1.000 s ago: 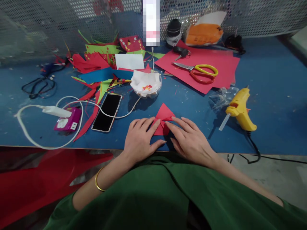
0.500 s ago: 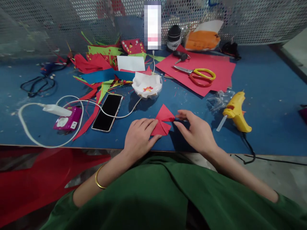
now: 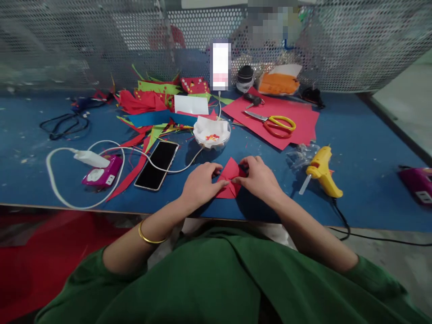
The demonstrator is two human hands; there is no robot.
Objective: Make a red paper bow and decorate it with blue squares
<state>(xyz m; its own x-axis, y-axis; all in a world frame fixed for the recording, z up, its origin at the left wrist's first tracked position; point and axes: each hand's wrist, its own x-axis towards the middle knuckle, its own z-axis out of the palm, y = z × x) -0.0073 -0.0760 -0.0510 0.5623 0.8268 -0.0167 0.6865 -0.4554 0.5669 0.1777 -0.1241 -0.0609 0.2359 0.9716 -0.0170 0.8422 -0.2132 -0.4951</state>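
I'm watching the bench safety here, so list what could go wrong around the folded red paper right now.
1. The yellow glue gun lies on the blue table beside the right hand; if it is hot, a sideways reach might brush its nozzle.
2. The white cable runs near the left hand, which could snag it and drag the phone.
3. Both hands press the folded red paper; uneven pressure may skew the crease.

No readable text from my feed.

I can make out no words, brands or numbers anywhere: the upright item [image 3: 220, 66] at the back of the counter [image 3: 364, 135] is blurred out, the orange packet [image 3: 278, 83] shows only faint, illegible marks, and the phone [image 3: 157, 165] screen is dark.
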